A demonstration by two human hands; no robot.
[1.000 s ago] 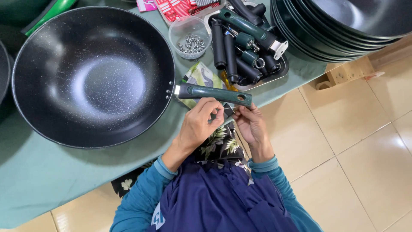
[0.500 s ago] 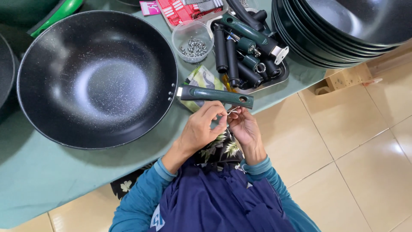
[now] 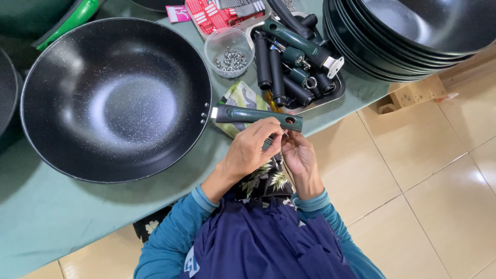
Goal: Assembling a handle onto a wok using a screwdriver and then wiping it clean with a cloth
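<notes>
Your left hand (image 3: 253, 150) and right hand (image 3: 298, 154) meet just under the free end of the green handle (image 3: 257, 114) on the big black wok (image 3: 116, 98), which sits on the desk (image 3: 46, 217). Since a moment ago the wok has slid slightly rightward and your hands have closed in together below the handle. The fingers (image 3: 268, 135) of both hands pinch something too small to make out. The tub of small metal parts (image 3: 230, 49) lies beyond your fingers, with the tray of spare handles (image 3: 294, 62) beside it.

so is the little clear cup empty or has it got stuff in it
Not empty. The clear cup holds a thin layer of small metal bits on its bottom, and it stands upright with no lid.
</notes>
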